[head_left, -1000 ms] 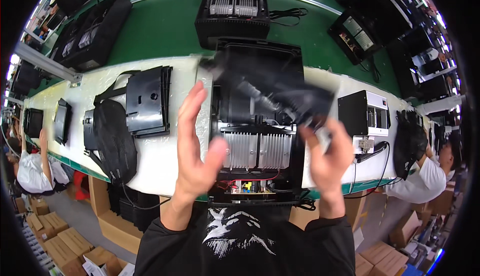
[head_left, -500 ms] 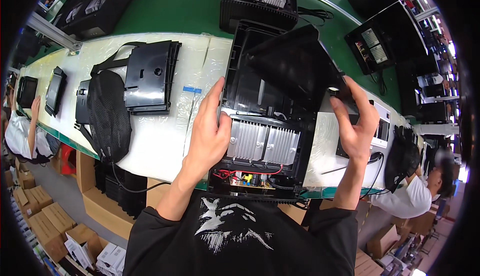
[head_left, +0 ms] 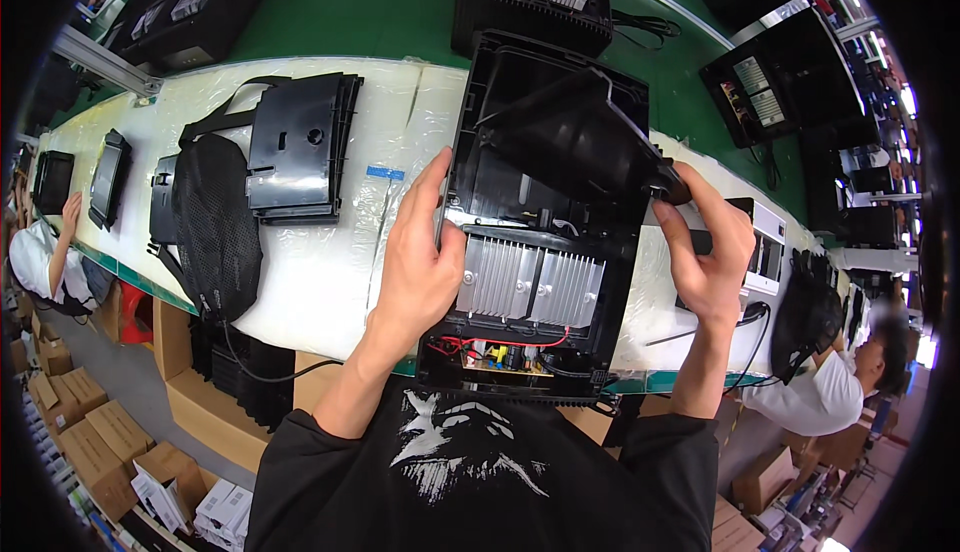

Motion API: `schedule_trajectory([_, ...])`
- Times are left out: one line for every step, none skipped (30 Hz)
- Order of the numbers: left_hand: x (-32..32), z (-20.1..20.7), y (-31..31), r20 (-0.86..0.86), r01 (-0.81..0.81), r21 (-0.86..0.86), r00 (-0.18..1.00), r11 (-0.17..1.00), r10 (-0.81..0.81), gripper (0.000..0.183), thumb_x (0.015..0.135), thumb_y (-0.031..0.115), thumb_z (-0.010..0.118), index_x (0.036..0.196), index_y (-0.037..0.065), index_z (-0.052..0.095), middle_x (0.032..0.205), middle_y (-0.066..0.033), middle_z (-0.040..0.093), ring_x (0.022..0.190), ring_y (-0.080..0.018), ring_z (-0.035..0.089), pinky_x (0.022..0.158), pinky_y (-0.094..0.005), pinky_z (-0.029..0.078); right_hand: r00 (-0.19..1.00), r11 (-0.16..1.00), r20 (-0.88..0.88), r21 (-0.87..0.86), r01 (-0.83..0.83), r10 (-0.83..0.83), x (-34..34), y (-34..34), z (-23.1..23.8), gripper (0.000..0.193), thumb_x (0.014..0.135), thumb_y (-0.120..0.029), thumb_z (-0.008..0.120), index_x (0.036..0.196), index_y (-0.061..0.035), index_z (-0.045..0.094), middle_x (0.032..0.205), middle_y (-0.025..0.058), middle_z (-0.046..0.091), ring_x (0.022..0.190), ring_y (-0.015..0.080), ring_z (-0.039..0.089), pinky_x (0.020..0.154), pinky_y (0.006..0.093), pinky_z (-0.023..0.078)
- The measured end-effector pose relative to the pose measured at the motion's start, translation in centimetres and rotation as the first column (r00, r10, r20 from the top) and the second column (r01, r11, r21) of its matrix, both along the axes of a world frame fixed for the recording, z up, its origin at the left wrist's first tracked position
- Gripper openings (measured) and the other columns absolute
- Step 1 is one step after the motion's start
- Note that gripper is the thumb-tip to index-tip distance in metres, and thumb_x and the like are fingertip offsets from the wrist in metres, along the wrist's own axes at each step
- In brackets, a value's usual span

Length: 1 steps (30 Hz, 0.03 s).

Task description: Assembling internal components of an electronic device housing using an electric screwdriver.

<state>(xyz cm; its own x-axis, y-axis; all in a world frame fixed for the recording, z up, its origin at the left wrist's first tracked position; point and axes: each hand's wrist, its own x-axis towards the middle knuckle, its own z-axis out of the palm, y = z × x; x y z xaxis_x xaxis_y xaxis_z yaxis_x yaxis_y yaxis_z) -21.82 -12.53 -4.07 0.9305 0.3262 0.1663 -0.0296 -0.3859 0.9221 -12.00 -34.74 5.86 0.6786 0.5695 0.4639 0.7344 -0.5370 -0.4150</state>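
Observation:
In front of me lies an open black plastic housing (head_left: 622, 297) with a finned silver heat sink (head_left: 498, 278) inside. Nearer me, red wires (head_left: 452, 345) run beside a small circuit board (head_left: 508, 360). My left hand (head_left: 420, 257) clasps the housing's left wall, thumb on the inner side and fingers outside. My right hand (head_left: 712, 257) pinches the right corner of a glossy black plastic panel (head_left: 575, 142). That panel tilts over the far half of the housing and hides part of its inside.
Left on the foam-covered bench sit stacked black panels (head_left: 300, 147) and a black mesh bag (head_left: 215, 227). Another finned unit (head_left: 535, 7) stands behind the housing. A white-framed part (head_left: 765, 242) lies at right. People work at both sides; cardboard boxes (head_left: 95, 442) fill the lower left floor.
The panel in my right hand has swung a little to the left over the housing, its upper corner dropping lower. My left hand keeps its hold on the wall.

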Motion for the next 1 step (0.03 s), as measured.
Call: schedule_trajectory([-0.03,0.07,0.04,-0.005,0.002,0.013,1.0,1.0,-0.002,0.058,0.076,-0.004,0.042,0.134,0.0,0.035,0.13,-0.0224,0.044,0.122,-0.0353,0.042,0.103,-0.0375,0.032,1.0,0.999,0.018,-0.046,0.003,-0.002,-0.04,-0.13,0.01,0.039,0.069,0.0,0.069,0.108,-0.0017,0.062,0.079,0.0091,0.066,0.067,0.0198,0.061,0.067,0.0266,0.044])
